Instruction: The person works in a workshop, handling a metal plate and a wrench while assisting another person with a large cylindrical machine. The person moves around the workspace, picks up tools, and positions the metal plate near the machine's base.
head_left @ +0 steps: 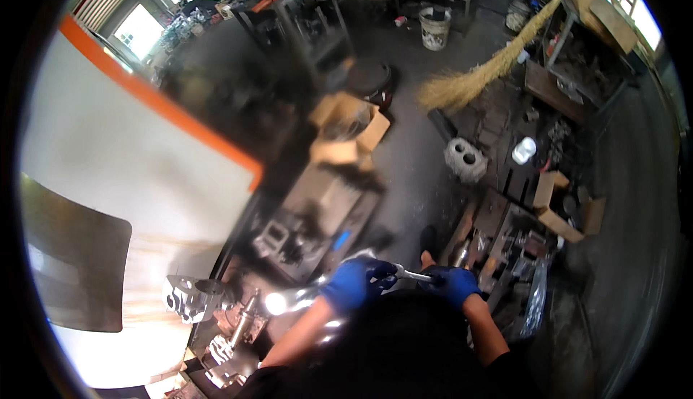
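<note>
Both my hands wear blue gloves and are close together in front of my body. My right hand [456, 286] is wrapped round one end of a silver wrench [414, 275]. The wrench's other end, with a rounded head, points to my left hand [354, 285], whose bent fingers close on it. Under and beside my left forearm lies a shiny metal part [285, 301], partly covered by the arm. A cast metal block with openings [273, 240] sits on the bench ahead of my left hand.
A white machine panel with an orange edge [166, 114] fills the left. Ahead are an open cardboard box [336, 152], a straw broom [462, 89] and a bucket [434, 32]. To the right lie a two-holed casting [465, 159], a white bottle [524, 151] and another box [554, 215].
</note>
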Demonstrator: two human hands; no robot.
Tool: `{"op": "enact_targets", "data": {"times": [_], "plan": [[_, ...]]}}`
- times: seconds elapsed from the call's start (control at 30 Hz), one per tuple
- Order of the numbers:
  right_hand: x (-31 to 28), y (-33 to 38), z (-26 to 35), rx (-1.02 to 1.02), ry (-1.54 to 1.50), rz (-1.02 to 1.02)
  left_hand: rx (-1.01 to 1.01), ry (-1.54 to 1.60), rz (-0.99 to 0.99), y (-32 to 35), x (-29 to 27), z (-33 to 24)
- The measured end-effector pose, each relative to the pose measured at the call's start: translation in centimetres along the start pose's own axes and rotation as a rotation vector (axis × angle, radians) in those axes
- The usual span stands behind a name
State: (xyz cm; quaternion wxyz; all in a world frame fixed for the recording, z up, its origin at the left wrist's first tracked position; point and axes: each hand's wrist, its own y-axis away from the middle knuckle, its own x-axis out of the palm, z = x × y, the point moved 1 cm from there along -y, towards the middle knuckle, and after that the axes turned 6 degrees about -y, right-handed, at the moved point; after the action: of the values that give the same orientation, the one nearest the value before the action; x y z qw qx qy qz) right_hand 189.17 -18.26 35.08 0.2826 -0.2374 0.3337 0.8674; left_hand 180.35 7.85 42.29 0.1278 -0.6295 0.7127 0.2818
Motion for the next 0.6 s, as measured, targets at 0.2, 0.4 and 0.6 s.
{"op": "enact_targets", "data": {"times": [0.2,0.4,0.6], "plan": [[-12.8,-9.6,0.0,-0.022,0.011,0.003,0.058,-0.272,-0.04,-13.5,-4.7,-3.0],[-20.7,-19.4,0.5,-0.047,0.062,0.048,0.024,-0.24,-0.097,-23.9,-8.2,0.3],[-25.7,-32.9,0.7,-0.185,0.041,0.029,-0.121,-0.176,-0.069,-35.0,-13.8,5.0]]}}
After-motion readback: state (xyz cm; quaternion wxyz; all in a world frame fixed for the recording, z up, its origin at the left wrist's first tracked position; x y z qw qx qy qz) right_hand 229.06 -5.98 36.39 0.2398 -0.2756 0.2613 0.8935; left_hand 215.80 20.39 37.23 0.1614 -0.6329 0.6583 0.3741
